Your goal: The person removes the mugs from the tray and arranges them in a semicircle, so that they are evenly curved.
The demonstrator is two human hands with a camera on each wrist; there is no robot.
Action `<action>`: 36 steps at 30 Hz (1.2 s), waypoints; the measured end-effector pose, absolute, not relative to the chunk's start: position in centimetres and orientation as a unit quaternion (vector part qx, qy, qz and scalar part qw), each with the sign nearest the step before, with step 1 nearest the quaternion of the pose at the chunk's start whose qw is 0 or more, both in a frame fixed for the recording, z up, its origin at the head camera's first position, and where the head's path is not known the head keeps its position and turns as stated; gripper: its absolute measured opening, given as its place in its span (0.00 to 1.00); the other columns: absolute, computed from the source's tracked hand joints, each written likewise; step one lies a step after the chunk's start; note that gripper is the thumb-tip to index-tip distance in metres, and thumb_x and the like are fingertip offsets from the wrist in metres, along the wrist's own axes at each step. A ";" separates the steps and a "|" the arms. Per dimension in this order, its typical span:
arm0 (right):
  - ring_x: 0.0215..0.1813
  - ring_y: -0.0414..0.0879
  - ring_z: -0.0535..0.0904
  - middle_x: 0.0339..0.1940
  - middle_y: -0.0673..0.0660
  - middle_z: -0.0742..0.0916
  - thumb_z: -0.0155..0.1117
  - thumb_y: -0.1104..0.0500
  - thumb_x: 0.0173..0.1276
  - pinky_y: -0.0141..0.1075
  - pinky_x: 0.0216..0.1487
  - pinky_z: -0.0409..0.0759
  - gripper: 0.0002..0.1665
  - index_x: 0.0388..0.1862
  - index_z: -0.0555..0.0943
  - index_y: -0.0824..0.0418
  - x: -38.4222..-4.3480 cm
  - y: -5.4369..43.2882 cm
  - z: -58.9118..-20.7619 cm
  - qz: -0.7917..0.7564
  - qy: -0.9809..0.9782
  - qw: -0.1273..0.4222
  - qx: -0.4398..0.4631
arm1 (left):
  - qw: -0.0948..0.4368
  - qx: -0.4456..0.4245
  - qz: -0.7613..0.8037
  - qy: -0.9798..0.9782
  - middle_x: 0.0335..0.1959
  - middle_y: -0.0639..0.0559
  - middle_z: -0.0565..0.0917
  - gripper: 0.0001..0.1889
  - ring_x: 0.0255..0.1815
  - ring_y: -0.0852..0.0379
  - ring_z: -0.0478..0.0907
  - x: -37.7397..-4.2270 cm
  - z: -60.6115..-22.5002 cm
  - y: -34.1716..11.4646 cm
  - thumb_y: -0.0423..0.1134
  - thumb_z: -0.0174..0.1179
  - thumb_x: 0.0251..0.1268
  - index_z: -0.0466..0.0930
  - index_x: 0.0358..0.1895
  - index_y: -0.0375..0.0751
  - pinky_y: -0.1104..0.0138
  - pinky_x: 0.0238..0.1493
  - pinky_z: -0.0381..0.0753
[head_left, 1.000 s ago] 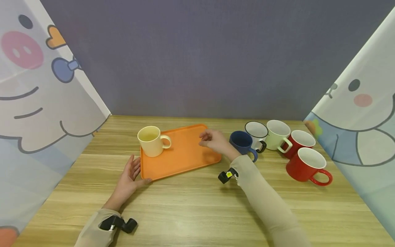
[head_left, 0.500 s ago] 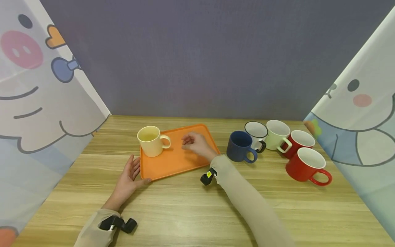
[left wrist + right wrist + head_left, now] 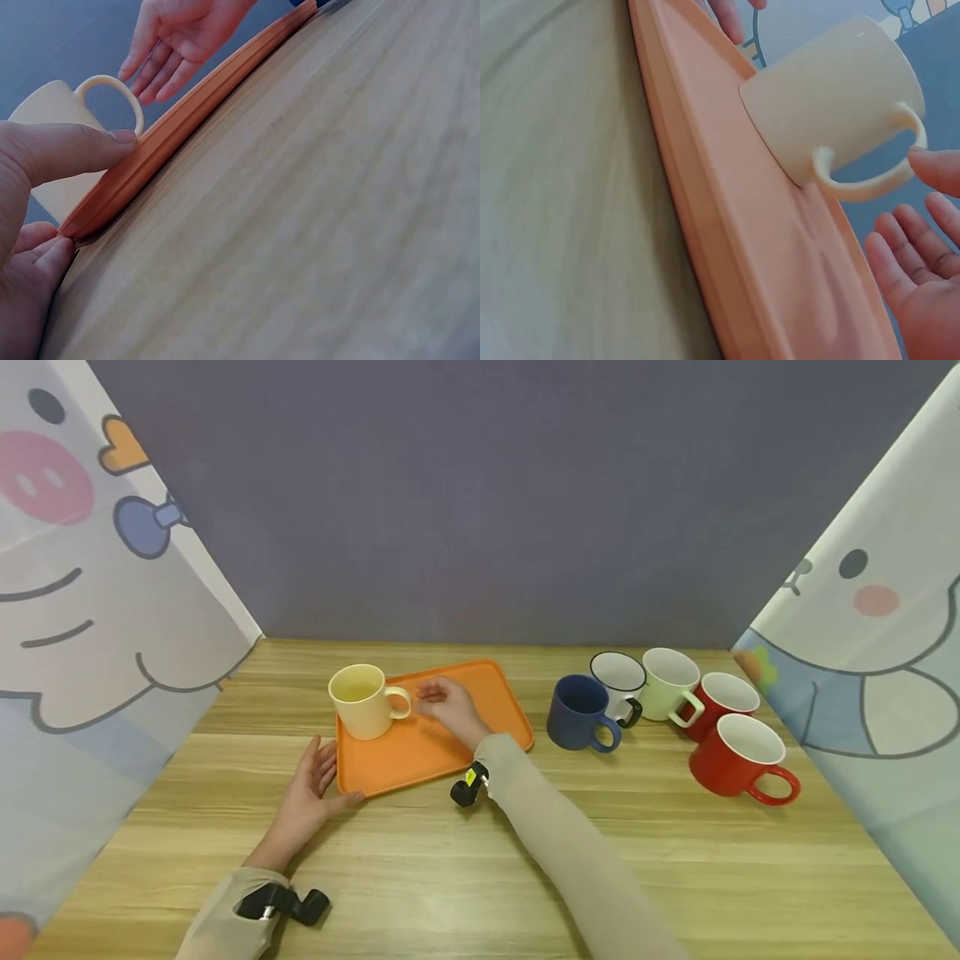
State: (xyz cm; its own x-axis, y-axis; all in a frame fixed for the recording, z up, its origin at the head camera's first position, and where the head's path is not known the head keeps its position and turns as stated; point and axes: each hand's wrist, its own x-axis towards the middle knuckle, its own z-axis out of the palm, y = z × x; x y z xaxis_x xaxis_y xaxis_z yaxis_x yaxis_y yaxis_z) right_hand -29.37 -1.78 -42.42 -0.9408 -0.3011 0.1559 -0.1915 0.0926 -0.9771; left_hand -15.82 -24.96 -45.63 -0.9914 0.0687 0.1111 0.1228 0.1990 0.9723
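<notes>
A pale yellow mug [image 3: 362, 710] stands upright at the left end of an orange tray [image 3: 480, 693]. At that tray's near left corner, my left hand [image 3: 303, 802] holds the edge, its thumb at the front rim and its fingers along the left side. My right hand [image 3: 452, 706] is over the tray beside the mug's handle [image 3: 399, 702], fingers loosely bent and nothing held. In the right wrist view, the thumb [image 3: 937, 171] overlaps the handle's outer edge; whether it touches, I cannot tell. The other fingers [image 3: 907, 247] are apart from the handle.
Right of the tray stand a blue mug [image 3: 577, 714], a white mug with a black rim [image 3: 618, 681], a pale green mug [image 3: 670, 687] and two red mugs, one nearer [image 3: 727, 764] and one behind [image 3: 723, 697]. A grey panel [image 3: 480, 510] rises behind the wooden table [image 3: 420, 877].
My right hand has moved left across the tray, from near the blue mug to the yellow mug's handle. The left hand has stayed at the tray's corner.
</notes>
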 end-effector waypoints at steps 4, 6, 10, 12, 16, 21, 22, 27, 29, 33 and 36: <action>0.50 0.52 0.83 0.50 0.65 0.85 0.70 0.70 0.63 0.34 0.51 0.83 0.23 0.56 0.78 0.75 -29.4 -3.0 -42.5 -0.685 0.709 0.053 -0.159 | 0.023 -0.061 -0.625 -0.778 0.77 0.25 0.46 0.62 0.76 0.30 0.47 -15.9 -45.6 -25.1 0.18 0.68 0.53 0.24 0.77 0.29 0.76 0.71 0.60; 0.49 0.49 0.83 0.50 0.63 0.86 0.71 0.68 0.63 0.36 0.49 0.84 0.22 0.55 0.80 0.73 -29.4 -3.4 -42.6 -0.697 0.697 0.062 -0.155 | 0.022 -0.059 -0.623 -0.780 0.77 0.26 0.46 0.62 0.76 0.31 0.47 -15.9 -45.6 -25.2 0.19 0.68 0.53 0.24 0.77 0.29 0.79 0.69 0.60; 0.45 0.42 0.82 0.49 0.59 0.87 0.71 0.63 0.65 0.38 0.49 0.83 0.20 0.54 0.82 0.69 -29.4 -4.1 -42.8 -0.707 0.687 0.070 -0.152 | 0.023 -0.059 -0.623 -0.780 0.77 0.26 0.46 0.62 0.76 0.31 0.47 -16.0 -45.7 -25.2 0.19 0.69 0.53 0.24 0.77 0.28 0.81 0.68 0.61; 0.45 0.41 0.81 0.48 0.59 0.88 0.70 0.62 0.66 0.36 0.49 0.82 0.18 0.53 0.83 0.69 -29.4 -4.4 -42.9 -0.703 0.690 0.071 -0.157 | 0.025 -0.061 -0.623 -0.779 0.77 0.26 0.46 0.61 0.76 0.31 0.47 -16.0 -45.7 -25.3 0.18 0.68 0.52 0.24 0.77 0.28 0.81 0.67 0.61; 0.47 0.44 0.82 0.46 0.60 0.89 0.67 0.58 0.71 0.31 0.48 0.80 0.15 0.49 0.85 0.69 -29.5 -4.6 -43.0 -0.685 0.705 0.065 -0.171 | 0.026 -0.061 -0.622 -0.780 0.77 0.26 0.47 0.61 0.76 0.30 0.48 -16.0 -45.7 -25.3 0.18 0.68 0.52 0.25 0.77 0.28 0.82 0.67 0.61; 0.42 0.42 0.83 0.42 0.60 0.89 0.64 0.57 0.73 0.34 0.43 0.80 0.15 0.45 0.86 0.70 -29.7 -4.8 -42.7 -0.665 0.719 0.069 -0.190 | 0.023 -0.055 -0.619 -0.783 0.77 0.26 0.47 0.61 0.76 0.31 0.48 -15.9 -45.5 -25.2 0.19 0.69 0.53 0.25 0.77 0.29 0.75 0.71 0.61; 0.41 0.41 0.83 0.41 0.60 0.89 0.63 0.57 0.73 0.35 0.43 0.80 0.15 0.44 0.85 0.70 -29.7 -4.9 -42.6 -0.664 0.719 0.074 -0.193 | 0.022 -0.054 -0.619 -0.783 0.77 0.26 0.47 0.61 0.76 0.31 0.48 -15.9 -45.4 -25.2 0.19 0.68 0.53 0.25 0.77 0.30 0.72 0.72 0.60; 0.38 0.38 0.83 0.38 0.60 0.89 0.62 0.61 0.73 0.32 0.44 0.81 0.14 0.44 0.84 0.73 -29.7 -5.1 -42.3 -0.676 0.704 0.102 -0.190 | 0.019 -0.050 -0.619 -0.784 0.77 0.27 0.47 0.62 0.77 0.32 0.48 -15.8 -45.3 -25.1 0.19 0.68 0.54 0.25 0.78 0.31 0.66 0.75 0.58; 0.39 0.40 0.84 0.38 0.61 0.89 0.62 0.62 0.73 0.31 0.46 0.82 0.13 0.43 0.83 0.74 -29.7 -5.3 -42.2 -0.684 0.697 0.108 -0.185 | 0.019 -0.050 -0.617 -0.785 0.77 0.27 0.47 0.61 0.77 0.32 0.48 -15.9 -45.3 -25.1 0.19 0.69 0.53 0.25 0.78 0.31 0.71 0.73 0.60; 0.40 0.43 0.85 0.38 0.63 0.88 0.59 0.64 0.74 0.32 0.49 0.83 0.12 0.43 0.82 0.76 -29.7 -5.4 -42.2 -0.691 0.692 0.122 -0.173 | 0.019 -0.052 -0.617 -0.785 0.77 0.27 0.48 0.62 0.76 0.32 0.48 -16.0 -45.5 -25.1 0.19 0.69 0.53 0.25 0.78 0.30 0.77 0.70 0.60; 0.38 0.42 0.83 0.36 0.62 0.87 0.58 0.65 0.75 0.32 0.49 0.84 0.11 0.42 0.82 0.76 -29.6 -5.5 -42.0 -0.691 0.692 0.131 -0.164 | 0.018 -0.050 -0.619 -0.783 0.77 0.27 0.48 0.62 0.76 0.33 0.48 -16.1 -45.6 -25.0 0.19 0.69 0.52 0.25 0.78 0.30 0.78 0.70 0.60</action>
